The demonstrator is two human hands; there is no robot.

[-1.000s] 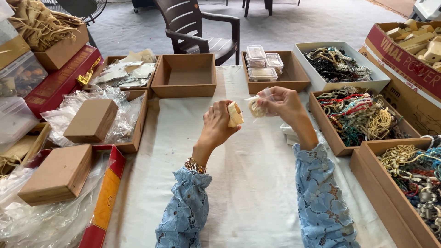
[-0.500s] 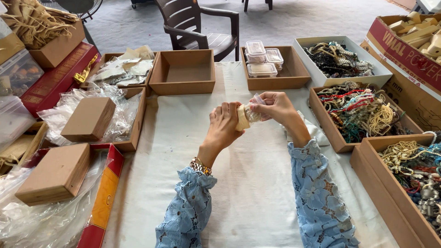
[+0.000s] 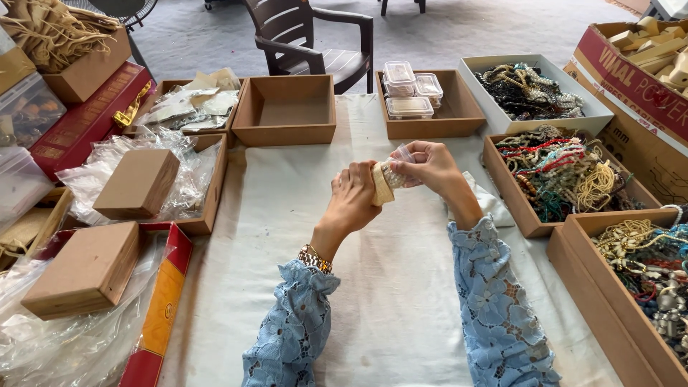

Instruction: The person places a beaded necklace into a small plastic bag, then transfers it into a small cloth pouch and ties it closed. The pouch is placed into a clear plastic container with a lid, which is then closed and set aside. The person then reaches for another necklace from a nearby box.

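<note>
Head view: two hands are being held together above the middle of the cloth-covered worktop (image 3: 387, 287).
Left hand (image 3: 352, 201): a small cream pouch (image 3: 382, 185) is being gripped; the fingers (image 3: 350, 176) are being curled tightly around it, with its open end turned toward the other hand.
Right hand (image 3: 428, 166): a little clear plastic bag of pale beads (image 3: 395, 170) is being pinched between thumb and fingertips, the fingers closed on it.
Contact: the bead bag is being pressed against the mouth of the pouch; how far it is inside cannot be told.
Position: pouch and bag are being held in the air, clear of the worktop, just in front of the empty brown tray (image 3: 287, 111).
Wrist: a gold-coloured watch (image 3: 314, 259) is being worn on the left wrist, above a blue lace sleeve (image 3: 290, 330).
Right side: brown trays of mixed bead necklaces (image 3: 562, 175) are being kept near the right hand.
Far edge: small clear lidded boxes (image 3: 408, 89) are being stored in a brown tray.
Left side: flat brown boxes (image 3: 137, 183) are being rested on crumpled clear plastic.
</note>
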